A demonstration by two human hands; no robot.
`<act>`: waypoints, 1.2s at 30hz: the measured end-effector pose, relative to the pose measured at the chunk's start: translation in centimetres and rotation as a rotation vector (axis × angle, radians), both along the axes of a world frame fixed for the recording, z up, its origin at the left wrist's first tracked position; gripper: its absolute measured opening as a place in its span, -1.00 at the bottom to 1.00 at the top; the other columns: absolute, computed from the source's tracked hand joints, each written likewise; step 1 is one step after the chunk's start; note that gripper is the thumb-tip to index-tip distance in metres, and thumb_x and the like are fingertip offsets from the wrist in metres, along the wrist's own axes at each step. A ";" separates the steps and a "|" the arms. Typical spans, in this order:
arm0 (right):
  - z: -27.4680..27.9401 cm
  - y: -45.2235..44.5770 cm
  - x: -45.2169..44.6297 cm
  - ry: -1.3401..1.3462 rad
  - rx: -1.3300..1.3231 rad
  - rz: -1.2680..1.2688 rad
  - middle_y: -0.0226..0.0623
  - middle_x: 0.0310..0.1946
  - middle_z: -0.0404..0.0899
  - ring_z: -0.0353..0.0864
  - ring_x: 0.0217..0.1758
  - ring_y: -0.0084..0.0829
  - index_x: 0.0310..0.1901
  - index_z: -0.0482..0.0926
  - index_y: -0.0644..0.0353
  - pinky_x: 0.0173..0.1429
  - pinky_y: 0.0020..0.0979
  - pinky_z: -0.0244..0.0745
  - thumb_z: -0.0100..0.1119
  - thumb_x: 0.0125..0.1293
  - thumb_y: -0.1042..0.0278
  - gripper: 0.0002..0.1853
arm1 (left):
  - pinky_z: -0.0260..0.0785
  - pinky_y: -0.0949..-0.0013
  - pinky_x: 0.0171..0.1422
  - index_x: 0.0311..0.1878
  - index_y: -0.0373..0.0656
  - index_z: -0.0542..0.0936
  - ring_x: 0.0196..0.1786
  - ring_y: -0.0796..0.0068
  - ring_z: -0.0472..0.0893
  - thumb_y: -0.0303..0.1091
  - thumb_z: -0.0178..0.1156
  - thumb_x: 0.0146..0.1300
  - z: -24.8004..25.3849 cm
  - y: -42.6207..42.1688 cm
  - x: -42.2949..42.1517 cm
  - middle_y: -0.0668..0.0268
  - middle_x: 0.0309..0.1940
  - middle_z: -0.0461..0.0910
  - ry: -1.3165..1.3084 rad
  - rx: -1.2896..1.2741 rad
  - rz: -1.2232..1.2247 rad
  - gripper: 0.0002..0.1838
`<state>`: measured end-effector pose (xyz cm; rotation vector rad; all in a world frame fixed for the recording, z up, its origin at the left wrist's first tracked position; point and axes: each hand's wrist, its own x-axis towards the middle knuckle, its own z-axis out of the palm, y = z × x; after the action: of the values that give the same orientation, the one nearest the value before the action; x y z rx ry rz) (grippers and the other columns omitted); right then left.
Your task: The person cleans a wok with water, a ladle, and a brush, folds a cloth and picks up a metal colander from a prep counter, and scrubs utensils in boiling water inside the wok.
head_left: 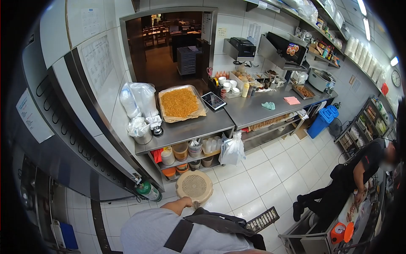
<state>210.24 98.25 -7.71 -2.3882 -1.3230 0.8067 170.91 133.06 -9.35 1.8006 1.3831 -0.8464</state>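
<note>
My left hand [185,202] reaches down past my grey sleeve, its fingers curled at the near edge of a beige plastic stool [194,186]. The stool has a round, dotted top and stands out over the white floor tiles, in front of the low shelf. My right hand does not show; my torso and the bottom edge of the view hide it. Above the stool, on the steel counter [215,122], a large tray [162,112] holds a layer of orange-brown crumbly food on paper. A tablet [213,100] lies beside the tray.
Buckets [180,151] fill the shelf below the counter. A green gas cylinder [149,191] stands left of the stool. A black slatted grate [262,219] is at floor level. At right, a co-worker [359,173] handles food near an orange scale [338,232]. A blue bin [322,121] stands farther back.
</note>
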 end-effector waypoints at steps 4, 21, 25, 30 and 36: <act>0.6 -0.1 0.0 0.258 0.104 -0.200 0.11 -0.37 0.59 0.56 -0.25 0.01 -0.31 0.57 0.35 -0.21 -0.12 0.39 -0.09 0.24 0.23 -0.66 | 0.48 0.23 -0.25 -0.22 -0.32 0.64 -0.37 0.25 0.65 -0.11 0.16 0.12 0.0 0.1 -0.2 0.08 -0.33 0.64 0.031 0.000 -0.025 -0.60; -0.1 -4.5 6.8 -0.016 -0.097 -0.262 -0.04 -0.46 0.63 0.64 -0.29 -0.07 -0.36 0.70 0.14 -0.10 -0.22 0.52 0.24 0.02 0.27 -0.82 | 0.48 0.25 -0.35 -0.31 -0.26 0.67 -0.43 0.29 0.65 -0.44 0.11 -0.08 1.8 -3.8 7.6 0.08 -0.41 0.65 -0.040 -0.167 0.137 -0.75; -0.6 -7.5 9.3 -0.018 -0.063 -0.303 -0.02 -0.46 0.62 0.64 -0.30 -0.08 -0.36 0.70 0.13 -0.11 -0.22 0.52 0.22 0.02 0.29 -0.82 | 0.47 0.27 -0.43 -0.36 -0.21 0.67 -0.51 0.38 0.63 -0.38 0.13 -0.01 5.3 -5.7 13.6 0.16 -0.50 0.63 0.010 -0.080 0.051 -0.81; -3.8 -14.0 14.8 -0.005 -0.037 -0.331 -0.05 -0.54 0.60 0.63 -0.41 -0.11 -0.45 0.69 0.14 -0.22 -0.19 0.51 0.12 -0.01 0.37 -0.84 | 0.48 0.25 -0.43 -0.38 -0.11 0.67 -0.47 0.41 0.64 -0.31 0.16 0.04 -2.4 -5.9 20.1 0.24 -0.56 0.62 0.123 -0.067 -0.449 -0.85; -3.7 -20.3 17.6 -0.275 -0.227 -0.506 -0.04 -0.53 0.58 0.59 -0.43 -0.05 -0.58 0.62 0.17 -0.30 -0.06 0.45 0.02 -0.01 0.34 -0.81 | 0.47 0.34 -0.39 -0.35 -0.10 0.67 -0.47 0.50 0.60 -0.42 0.10 0.03 -5.3 -8.1 30.3 0.29 -0.45 0.66 -0.129 -0.321 -0.087 -0.83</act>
<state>227.82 77.95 -11.37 -2.9126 -0.6671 0.5154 201.22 124.94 -14.70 1.6429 1.0283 -0.9229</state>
